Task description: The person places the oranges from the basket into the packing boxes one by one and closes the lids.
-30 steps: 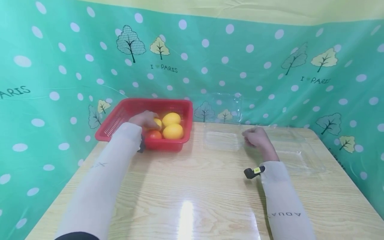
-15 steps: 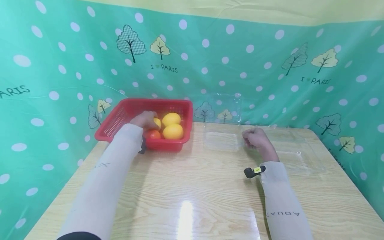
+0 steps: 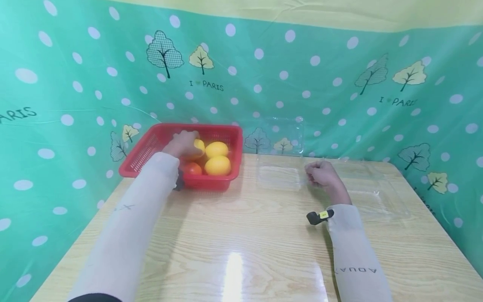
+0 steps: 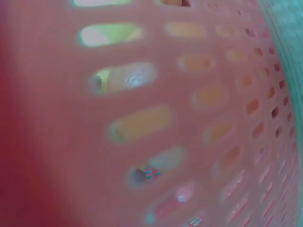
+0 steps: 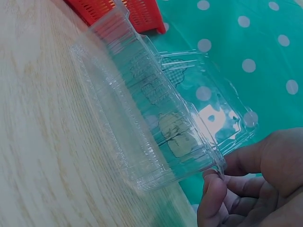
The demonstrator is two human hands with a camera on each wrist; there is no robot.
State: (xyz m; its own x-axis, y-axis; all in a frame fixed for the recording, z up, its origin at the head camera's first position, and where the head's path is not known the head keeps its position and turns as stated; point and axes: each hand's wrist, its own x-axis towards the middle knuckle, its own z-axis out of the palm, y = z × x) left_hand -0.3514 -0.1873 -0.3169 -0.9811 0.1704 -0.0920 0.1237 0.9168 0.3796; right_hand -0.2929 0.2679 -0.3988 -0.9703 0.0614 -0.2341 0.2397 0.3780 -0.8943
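In the head view my left hand [image 3: 185, 141] reaches into a red plastic basket [image 3: 231, 178], its fingers curled round a yellow lemon [image 3: 199, 147]. Two more lemons [image 3: 217, 165] and a round red-orange fruit [image 3: 193, 168] lie beside it in the basket. The left wrist view is filled by the slotted basket wall [image 4: 161, 99], which hides that hand. My right hand [image 3: 321, 173] is at a clear plastic clamshell box [image 3: 279, 176] with its lid raised. In the right wrist view its thumb and fingers pinch a corner of the rim of this box [image 5: 118, 127].
More clear plastic containers [image 3: 371, 197] lie right of and behind the right hand. A green polka-dot curtain [image 3: 264, 67] hangs close behind the wooden table [image 3: 241, 226]. The basket stands at the table's back left, with a gap before the box.
My left hand has risen slightly and moved toward the back of the basket with the lemon. The right hand has stayed at the box's rim.
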